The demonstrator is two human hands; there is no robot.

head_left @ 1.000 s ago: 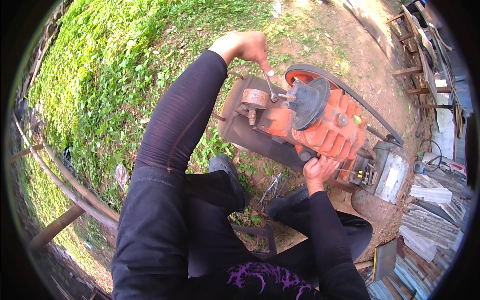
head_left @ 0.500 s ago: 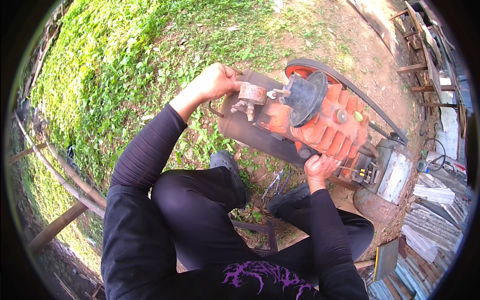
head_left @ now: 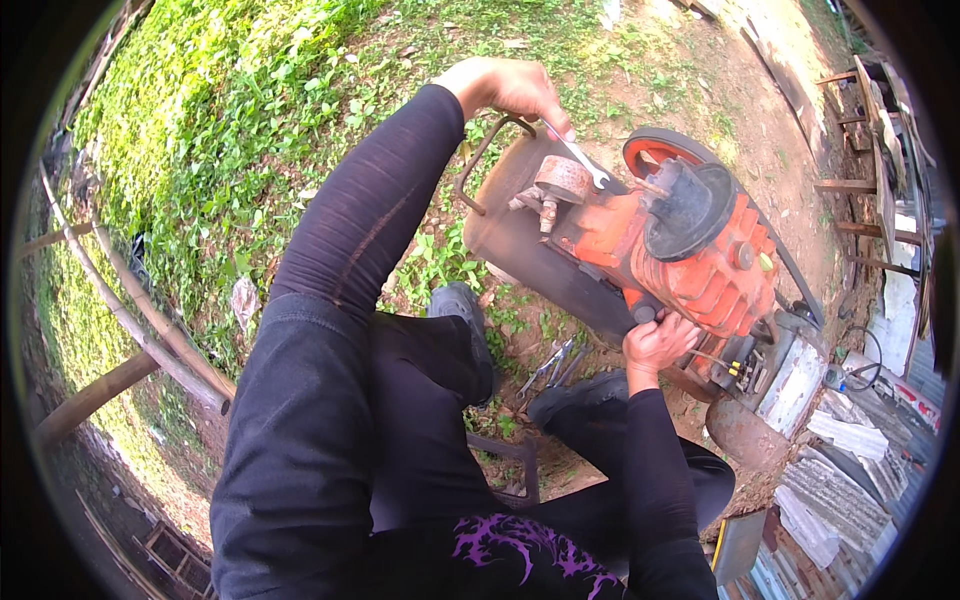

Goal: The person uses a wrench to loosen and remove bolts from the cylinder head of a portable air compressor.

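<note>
My left hand (head_left: pixel 515 95) is closed on the upper end of a metal wrench (head_left: pixel 573 151), whose open jaw sits just right of a rusty round fitting (head_left: pixel 562 177). That fitting, with a small valve, is on an orange compressor pump (head_left: pixel 712 290) that has cooling fins and a black round cover (head_left: pixel 688 212). The pump is mounted on a dark, rusty tank (head_left: pixel 530 275). My right hand (head_left: pixel 655 343) has its fingers curled on the pump's lower edge, beside a dark knob (head_left: pixel 643 311).
Loose hand tools (head_left: pixel 553 368) lie on the dirt between my shoes. A belt-driven wheel (head_left: pixel 655 150) and motor (head_left: pixel 785 380) adjoin the pump. Bamboo poles (head_left: pixel 150 320) stand at left. Wooden planks (head_left: pixel 862 187) and corrugated sheets (head_left: pixel 835 500) line the right side.
From half a second ago, my left hand has risen and moved right from beside the fitting, with the wrench now tilted upward in it. The machine appears further right as the view shifted.
</note>
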